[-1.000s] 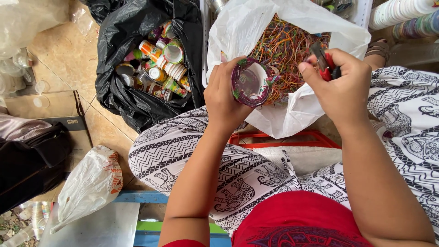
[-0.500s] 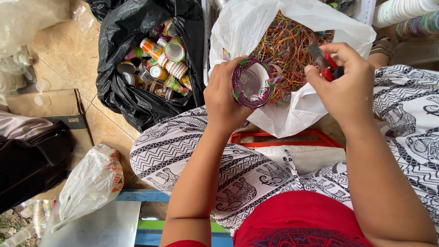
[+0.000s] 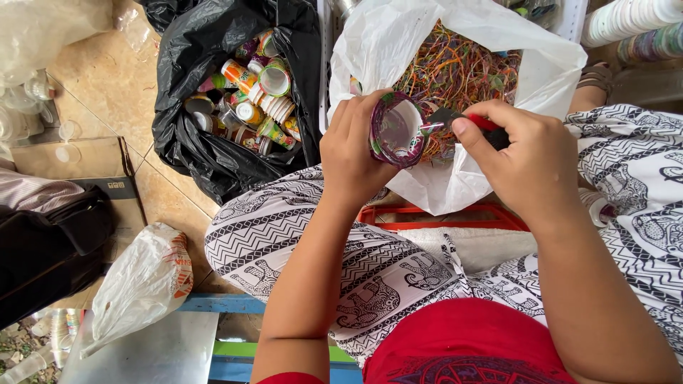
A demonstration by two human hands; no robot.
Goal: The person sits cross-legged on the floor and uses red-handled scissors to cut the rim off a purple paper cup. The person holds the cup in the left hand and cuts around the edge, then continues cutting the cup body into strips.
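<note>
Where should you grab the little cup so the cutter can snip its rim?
Probably around its side wall, from the left, as the left hand does. The cup lies tipped with its open mouth facing up, so that leaves the rim free for the red-handled cutter in the right hand.

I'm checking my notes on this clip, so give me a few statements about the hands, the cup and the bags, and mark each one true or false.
1. The left hand holds a plastic cup. True.
2. The right hand is empty. False: it grips a red-handled cutter whose blade meets the cup's rim.
3. The black bag holds colourful cups. True.
4. The white bag is full of bottles. False: it holds thin colourful strips.
5. The cup is held over the white bag. True.
</note>
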